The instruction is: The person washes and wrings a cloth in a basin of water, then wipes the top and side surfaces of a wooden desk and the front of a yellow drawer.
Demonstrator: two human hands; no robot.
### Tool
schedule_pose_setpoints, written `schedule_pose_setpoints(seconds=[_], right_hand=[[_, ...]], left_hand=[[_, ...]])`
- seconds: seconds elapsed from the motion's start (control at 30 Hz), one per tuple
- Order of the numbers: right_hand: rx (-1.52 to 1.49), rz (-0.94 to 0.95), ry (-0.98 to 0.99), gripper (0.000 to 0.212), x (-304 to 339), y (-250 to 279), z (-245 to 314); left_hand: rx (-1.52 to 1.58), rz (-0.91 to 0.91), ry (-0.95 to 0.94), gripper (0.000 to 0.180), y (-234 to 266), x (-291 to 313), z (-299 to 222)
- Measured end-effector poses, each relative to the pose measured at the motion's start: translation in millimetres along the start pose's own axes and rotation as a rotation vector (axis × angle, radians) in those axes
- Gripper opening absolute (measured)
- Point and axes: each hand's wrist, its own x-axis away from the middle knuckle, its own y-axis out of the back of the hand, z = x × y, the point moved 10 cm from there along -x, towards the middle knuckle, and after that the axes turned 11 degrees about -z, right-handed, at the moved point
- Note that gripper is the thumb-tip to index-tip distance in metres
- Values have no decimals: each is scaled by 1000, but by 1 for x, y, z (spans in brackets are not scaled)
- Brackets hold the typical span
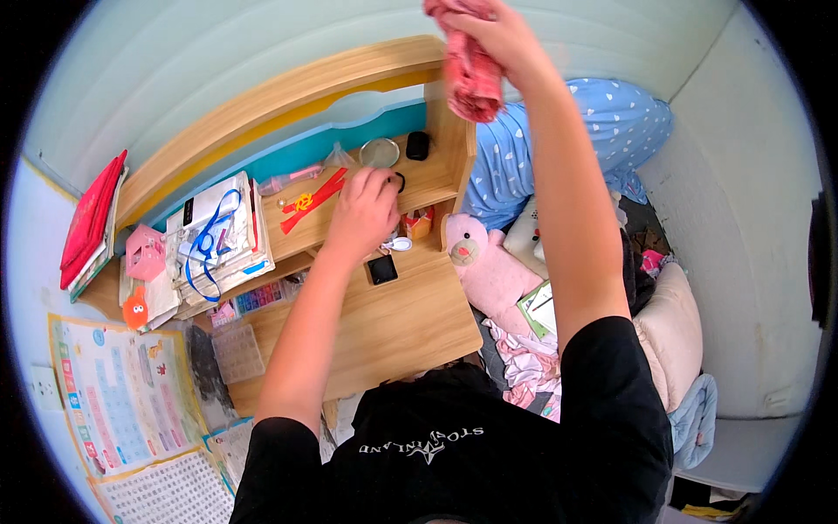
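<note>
My right hand (502, 37) is raised high at the top, its fingers closed round a bunched red patterned cloth (474, 83). My left hand (365, 210) is over the desk's wooden shelf, with its fingers curled down. A small black curved thing (401, 182) shows just beyond those fingers; whether they grip it is hidden. Close to the left hand on the shelf are a round clear-topped dish (380, 153), a black case (418, 146) and a red ribbon with a yellow ornament (305, 203).
Below the shelf, a black square thing (381, 270) lies on the desktop (393, 319). Stacked papers with a blue lanyard (206, 243) stand left. To the right are a pink plush toy (489, 266), blue bedding (602, 122), a cushion (676, 327) and crumpled clothes (528, 362).
</note>
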Motion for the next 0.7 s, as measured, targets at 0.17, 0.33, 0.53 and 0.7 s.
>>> schedule_pose_setpoints(seconds=[0.17,0.33,0.53,0.7], right_hand=[[-343,-173,-173,41,13,-34,-33],[-561,-210,-272,34,16,-2,-82],[-745,-15,-310,52,7,-34,-142],[-716,-76,-28,74,1,-42,-86]], left_hand=[[40,214,-122,47,-39,-8,-9],[4,266,-144,55,-45,-7,-12],[-20,358,-148,63,-60,-6,-13],[-85,388,-155,72,-58,-6,-12]])
